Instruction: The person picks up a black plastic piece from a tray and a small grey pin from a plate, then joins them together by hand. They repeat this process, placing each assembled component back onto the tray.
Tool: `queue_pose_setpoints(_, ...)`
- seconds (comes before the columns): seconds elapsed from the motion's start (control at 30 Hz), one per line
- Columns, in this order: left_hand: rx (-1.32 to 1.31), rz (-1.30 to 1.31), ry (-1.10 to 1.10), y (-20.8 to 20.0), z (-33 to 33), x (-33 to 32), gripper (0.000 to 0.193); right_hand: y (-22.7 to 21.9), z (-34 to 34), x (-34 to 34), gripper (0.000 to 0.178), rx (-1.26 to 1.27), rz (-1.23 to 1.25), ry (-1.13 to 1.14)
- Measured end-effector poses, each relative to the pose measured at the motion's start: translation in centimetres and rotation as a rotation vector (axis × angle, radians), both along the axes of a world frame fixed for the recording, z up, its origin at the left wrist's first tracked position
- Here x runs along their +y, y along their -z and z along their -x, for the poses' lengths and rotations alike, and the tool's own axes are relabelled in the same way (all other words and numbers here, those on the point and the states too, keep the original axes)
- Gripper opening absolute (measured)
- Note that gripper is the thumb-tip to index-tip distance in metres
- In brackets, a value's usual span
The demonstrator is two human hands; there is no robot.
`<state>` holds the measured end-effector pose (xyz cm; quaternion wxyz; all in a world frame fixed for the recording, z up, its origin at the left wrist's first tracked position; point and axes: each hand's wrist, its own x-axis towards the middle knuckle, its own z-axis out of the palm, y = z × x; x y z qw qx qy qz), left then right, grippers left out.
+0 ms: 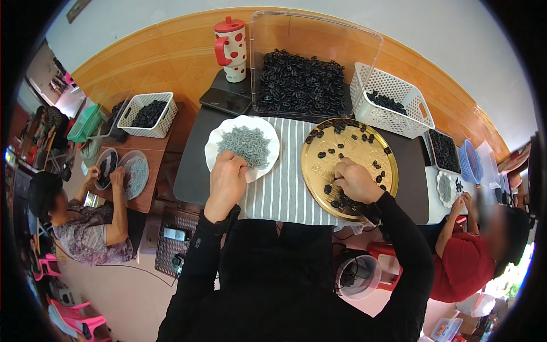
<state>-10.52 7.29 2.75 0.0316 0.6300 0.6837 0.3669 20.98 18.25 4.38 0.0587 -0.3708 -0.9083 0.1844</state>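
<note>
Our left hand reaches over the near edge of a white plate, narrow fingers at the grey pins. Our right hand, also narrow, is over a gold tray, black parts around it. We cannot tell what either holds. Striped cloth lies partly beneath both dishes on our counter.

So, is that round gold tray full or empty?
Neither, partly filled: black pieces lie mostly toward the rim of the gold tray, while bare gold shows across much of its middle.
</note>
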Motion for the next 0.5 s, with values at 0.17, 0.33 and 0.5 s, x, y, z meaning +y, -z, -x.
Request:
queue_pose_setpoints(0.17, -0.023, -0.075, 0.019, -0.2, 0.3, 0.1, 0.003, -0.4, 0.2, -0.2, 0.016, 0.067, -0.003, 0.001)
queue_pose_setpoints(0.33, -0.104, -0.079, -0.03, -0.5, 0.3, 0.2, 0.002, 0.3, 0.1, -0.2, 0.011, 0.226, 0.104, 0.064)
queue_pose_setpoints(0.5, -0.149, -0.051, -0.035, -0.6, 0.2, 0.1, 0.004, 1.6, -1.1, 0.0, 0.009, 0.511, 0.425, 0.168)
